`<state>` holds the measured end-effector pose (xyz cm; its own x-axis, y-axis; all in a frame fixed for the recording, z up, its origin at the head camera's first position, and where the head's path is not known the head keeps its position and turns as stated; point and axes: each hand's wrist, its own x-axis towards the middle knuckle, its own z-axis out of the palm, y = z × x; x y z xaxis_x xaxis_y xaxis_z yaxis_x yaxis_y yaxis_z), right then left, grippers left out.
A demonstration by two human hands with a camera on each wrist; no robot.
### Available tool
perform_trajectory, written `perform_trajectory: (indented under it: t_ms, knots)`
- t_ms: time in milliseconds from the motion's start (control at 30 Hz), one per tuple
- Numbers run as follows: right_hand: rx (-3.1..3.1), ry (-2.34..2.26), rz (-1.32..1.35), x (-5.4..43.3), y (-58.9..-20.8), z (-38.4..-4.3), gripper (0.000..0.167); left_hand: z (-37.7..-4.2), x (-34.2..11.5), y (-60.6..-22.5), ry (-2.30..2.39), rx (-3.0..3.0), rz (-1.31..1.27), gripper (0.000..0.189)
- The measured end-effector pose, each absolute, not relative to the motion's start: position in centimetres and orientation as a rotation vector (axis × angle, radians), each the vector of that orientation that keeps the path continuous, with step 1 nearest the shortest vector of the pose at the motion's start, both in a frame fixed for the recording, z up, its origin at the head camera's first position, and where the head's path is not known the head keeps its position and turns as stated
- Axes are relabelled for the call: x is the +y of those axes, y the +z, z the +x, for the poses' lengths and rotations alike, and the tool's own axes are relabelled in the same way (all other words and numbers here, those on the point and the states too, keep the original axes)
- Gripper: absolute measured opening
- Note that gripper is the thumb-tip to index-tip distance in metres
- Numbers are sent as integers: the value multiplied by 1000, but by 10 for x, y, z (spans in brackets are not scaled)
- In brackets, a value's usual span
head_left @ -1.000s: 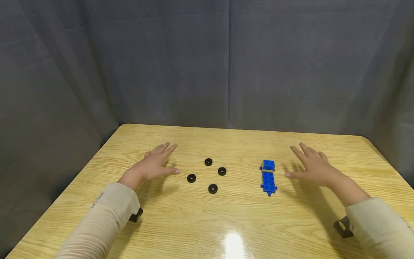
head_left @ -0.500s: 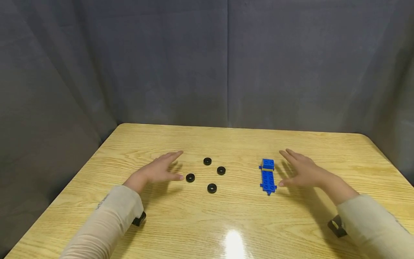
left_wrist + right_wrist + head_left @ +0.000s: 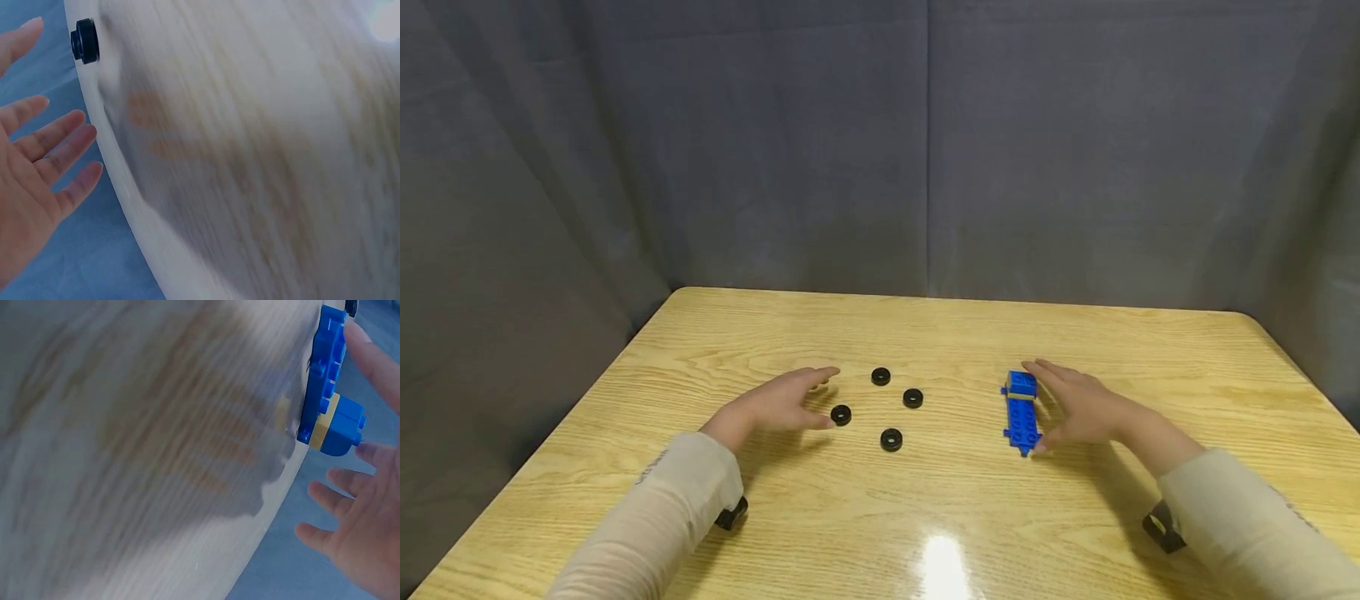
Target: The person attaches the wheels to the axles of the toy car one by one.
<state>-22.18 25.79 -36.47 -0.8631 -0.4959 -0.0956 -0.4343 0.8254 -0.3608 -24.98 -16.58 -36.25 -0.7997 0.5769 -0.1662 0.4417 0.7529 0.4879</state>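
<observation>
Thumb and forefinger apart, my left hand [image 3: 778, 402] is beside the leftmost of several small black toy wheels [image 3: 841, 415]; the left wrist view shows its fingers spread near a wheel [image 3: 88, 41]. On the right of the table lies a blue toy car base [image 3: 1022, 417] with studs and side pegs. A blue brick [image 3: 1022, 382] sits at its far end over a yellow layer [image 3: 324, 422]. My right hand [image 3: 1086, 407] spans the base's right side, thumb at the near end, forefinger at the brick. In the right wrist view its other fingers are spread.
The wood-grain table [image 3: 955, 333] carries the other wheels, one at the back [image 3: 881, 377], one toward the middle [image 3: 913, 398] and one nearer [image 3: 891, 439]. Grey curtains [image 3: 790, 150] hang behind and at both sides. A black wrist device [image 3: 1163, 527] shows under the right sleeve.
My left hand has moved right and nearer, up to the leftmost wheel. My right hand has moved left and nearer, to the blue car base. The toy pieces stay in place.
</observation>
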Motion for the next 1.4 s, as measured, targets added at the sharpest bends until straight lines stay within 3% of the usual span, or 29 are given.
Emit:
perform_trajectory:
  t_ms: [600,1400]
  knots:
    - [2815,-483,-782,251,-370,-225,115,-254,-151,-371,493,2673,879,52]
    - [2752,-558,-692,245,-371,-228,116,-257,-146,-375,508,2685,944,30]
